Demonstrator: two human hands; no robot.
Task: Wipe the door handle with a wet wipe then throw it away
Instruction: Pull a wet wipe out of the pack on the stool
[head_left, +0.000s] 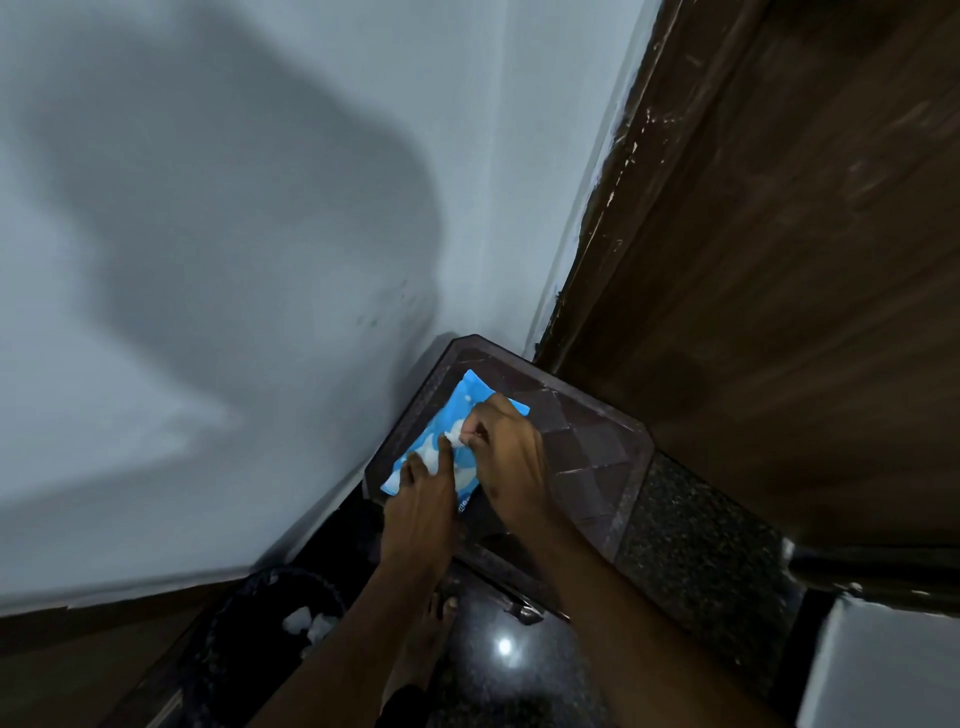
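Standing in a corner of pale walls (260, 208), small dark tiled bench (597, 447) beside a brown wooden door (753, 260); blue wet wipe pack (441, 431) lying near its wall-side edge; left hand (423, 499) flat on pack, fingers spread; right hand (506, 452) pinched on white wipe (453, 435); dark bin (270, 623) below left, holding crumpled white wads; glossy floor (493, 649) open beneath.

Pale wall (218, 208), dark wooden door (779, 260), glossy speckled floor (493, 649)
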